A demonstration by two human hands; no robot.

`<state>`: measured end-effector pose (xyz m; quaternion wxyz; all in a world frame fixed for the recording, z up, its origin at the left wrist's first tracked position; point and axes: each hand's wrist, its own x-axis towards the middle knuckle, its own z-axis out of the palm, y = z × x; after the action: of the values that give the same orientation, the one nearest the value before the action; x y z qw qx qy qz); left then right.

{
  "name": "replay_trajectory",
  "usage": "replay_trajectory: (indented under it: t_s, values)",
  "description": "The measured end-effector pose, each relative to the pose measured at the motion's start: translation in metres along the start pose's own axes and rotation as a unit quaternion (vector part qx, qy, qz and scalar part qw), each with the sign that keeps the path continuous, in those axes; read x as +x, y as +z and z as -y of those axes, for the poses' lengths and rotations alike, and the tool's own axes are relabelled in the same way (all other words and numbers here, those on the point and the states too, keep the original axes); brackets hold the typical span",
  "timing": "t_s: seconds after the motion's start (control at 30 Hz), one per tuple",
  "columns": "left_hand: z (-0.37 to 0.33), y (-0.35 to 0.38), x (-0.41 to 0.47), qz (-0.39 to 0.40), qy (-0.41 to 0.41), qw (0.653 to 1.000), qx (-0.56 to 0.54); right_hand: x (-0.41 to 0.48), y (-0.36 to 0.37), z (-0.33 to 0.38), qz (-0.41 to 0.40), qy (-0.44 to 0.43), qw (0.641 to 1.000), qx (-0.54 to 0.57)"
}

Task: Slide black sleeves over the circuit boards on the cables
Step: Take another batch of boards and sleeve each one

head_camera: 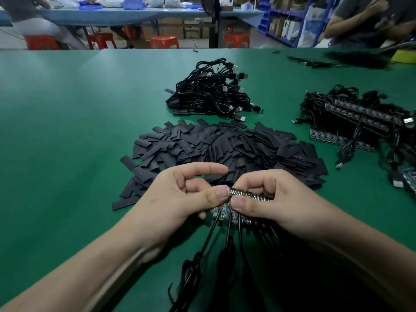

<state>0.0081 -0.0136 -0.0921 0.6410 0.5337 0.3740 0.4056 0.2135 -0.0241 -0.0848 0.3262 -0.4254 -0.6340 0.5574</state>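
Both hands meet low in the middle of the green table. My right hand pinches a bare circuit board between thumb and fingers. My left hand grips the same board at its left end with thumb and finger. Under the hands lie more boards with black cables that run down toward me. Just beyond the hands spreads a wide heap of flat black sleeves. No sleeve is on the held board.
A pile of sleeved cables with USB plugs lies behind the sleeves. Bare boards with cables are stacked at the right. Another person's arm is at the far right, with red stools and shelves beyond the table.
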Motion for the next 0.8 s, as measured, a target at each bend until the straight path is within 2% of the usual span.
replay_trajectory:
  t_s: [0.13,0.23,0.33,0.4,0.47,0.57,0.7,0.73,0.8]
  values:
    - [0.002,0.001,0.001,0.022,-0.011,0.999,-0.043,0.0,-0.001,-0.003,0.029,-0.003,0.998,0.058]
    - [0.0,-0.003,0.003,-0.004,0.014,0.999,-0.042,-0.001,-0.004,0.0,0.035,0.027,0.997,0.057]
    - [-0.003,-0.009,0.004,-0.036,0.066,0.997,-0.037,-0.002,-0.003,-0.001,-0.002,0.026,0.991,-0.133]
    - [-0.004,-0.011,0.003,-0.058,0.115,0.992,-0.005,-0.004,0.003,-0.002,-0.064,-0.04,0.957,-0.279]
    - [-0.003,-0.01,0.003,-0.077,0.167,0.982,0.046,-0.003,0.012,0.002,-0.097,-0.112,0.934,-0.325]
    - [0.001,-0.005,0.002,-0.085,0.199,0.972,0.095,0.001,0.019,0.005,-0.084,-0.117,0.964,-0.223]
    - [0.001,-0.009,0.002,-0.06,0.184,0.975,0.111,0.0,0.019,0.01,-0.046,-0.103,0.992,-0.058]
    - [-0.001,-0.015,0.002,-0.05,0.183,0.968,0.162,-0.001,0.017,0.013,-0.036,-0.108,0.993,0.009]
    - [-0.008,-0.031,0.004,0.007,0.194,0.923,0.333,-0.003,0.009,0.024,-0.021,-0.116,0.982,0.15]
